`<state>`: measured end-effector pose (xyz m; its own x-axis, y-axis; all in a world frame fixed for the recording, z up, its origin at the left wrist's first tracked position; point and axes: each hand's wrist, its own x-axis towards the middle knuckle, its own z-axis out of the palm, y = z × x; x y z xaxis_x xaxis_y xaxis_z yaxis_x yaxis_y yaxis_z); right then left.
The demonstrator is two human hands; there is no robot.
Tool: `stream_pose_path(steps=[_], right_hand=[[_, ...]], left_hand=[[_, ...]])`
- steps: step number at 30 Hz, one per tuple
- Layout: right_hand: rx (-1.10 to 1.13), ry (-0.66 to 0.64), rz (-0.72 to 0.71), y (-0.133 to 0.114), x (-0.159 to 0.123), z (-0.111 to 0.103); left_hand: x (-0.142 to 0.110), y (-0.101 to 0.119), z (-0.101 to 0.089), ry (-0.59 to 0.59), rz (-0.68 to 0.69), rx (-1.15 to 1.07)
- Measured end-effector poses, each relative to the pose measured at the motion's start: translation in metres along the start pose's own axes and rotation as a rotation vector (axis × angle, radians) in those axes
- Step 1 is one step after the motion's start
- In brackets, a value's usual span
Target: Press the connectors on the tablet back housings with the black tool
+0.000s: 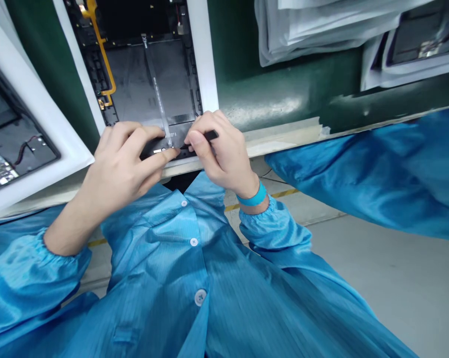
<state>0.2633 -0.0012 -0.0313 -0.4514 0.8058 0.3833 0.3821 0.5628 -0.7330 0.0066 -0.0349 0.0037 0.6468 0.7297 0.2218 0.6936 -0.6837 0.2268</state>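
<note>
Head view: my right hand (220, 149) pinches a black tool (211, 134); my left hand (123, 154) rests half-open on the device (129, 94), its flat cable (156, 89) seemingly laid, its lower end perhaps unfinished.

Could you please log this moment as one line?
left hand: on open device's near end | right hand: holding black tool there | second open device: to the left

In front of me stretches a bench (243, 82) with a smooth dark green top, its near edge (260, 149) pale and partly covered by ragged cream tape (291, 131). Light pools in a whitish glare (286, 105) on the green to my right. Below, I see a plain grey floor (396, 278), a yellow stripe (286, 193) and a thin dark wire (266, 174).
</note>
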Motion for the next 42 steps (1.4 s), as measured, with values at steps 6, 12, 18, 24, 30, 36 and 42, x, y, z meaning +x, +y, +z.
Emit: stream_pose_path(steps=[6, 12, 18, 24, 30, 36, 42], right_hand=[[-0.013, -0.029, -0.012, 0.003, 0.002, 0.002], [0.005, -0.033, -0.009, 0.004, 0.000, 0.000], [0.016, -0.020, -0.024, 0.002, -0.002, 0.000], [0.006, -0.009, -0.036, 0.002, -0.002, 0.001], [-0.104, -0.018, -0.183, 0.007, 0.003, 0.002], [-0.088, -0.102, -0.109, 0.008, 0.012, -0.008], [-0.073, -0.080, 0.045, 0.006, 0.015, -0.019]], left_hand=[[0.002, 0.004, -0.003, -0.042, -0.048, 0.017], [-0.003, 0.001, -0.005, -0.058, -0.049, -0.016], [0.003, 0.002, -0.009, -0.128, -0.037, 0.026], [0.008, 0.002, -0.008, -0.127, 0.002, 0.087], [-0.001, -0.001, -0.004, -0.091, -0.054, -0.027], [0.009, -0.002, -0.008, -0.150, -0.053, -0.036], [0.012, -0.003, -0.008, -0.122, 0.034, 0.072]])
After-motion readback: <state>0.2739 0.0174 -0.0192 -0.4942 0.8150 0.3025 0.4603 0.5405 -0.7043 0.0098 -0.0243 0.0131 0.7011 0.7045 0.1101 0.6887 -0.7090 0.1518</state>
